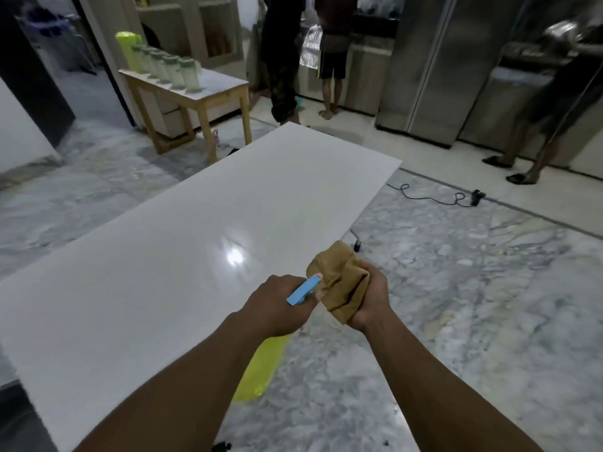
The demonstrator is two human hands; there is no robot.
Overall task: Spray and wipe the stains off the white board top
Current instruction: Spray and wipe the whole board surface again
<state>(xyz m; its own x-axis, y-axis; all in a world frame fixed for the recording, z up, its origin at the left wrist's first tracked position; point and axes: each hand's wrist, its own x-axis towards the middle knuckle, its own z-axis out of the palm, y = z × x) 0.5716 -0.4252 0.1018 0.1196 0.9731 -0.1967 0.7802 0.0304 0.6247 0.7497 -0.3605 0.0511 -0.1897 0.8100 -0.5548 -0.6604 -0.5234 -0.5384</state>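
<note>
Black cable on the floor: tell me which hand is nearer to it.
Right. The right hand, holding the brown cloth, is beyond the right edge of the white board, with the black cable ahead to its right. The left hand, gripping the spray bottle, sits farther left.

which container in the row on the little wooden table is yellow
The tall container at the row's far left end, farthest from the camera. The other jars beside it are pale with green lids.

A single wide-angle camera, worn on the person's head, looked forward and down the length of the glossy white rectangular board top (182, 243), close above its near end, the pale marble-patterned floor (456, 305) spreading beyond
</note>
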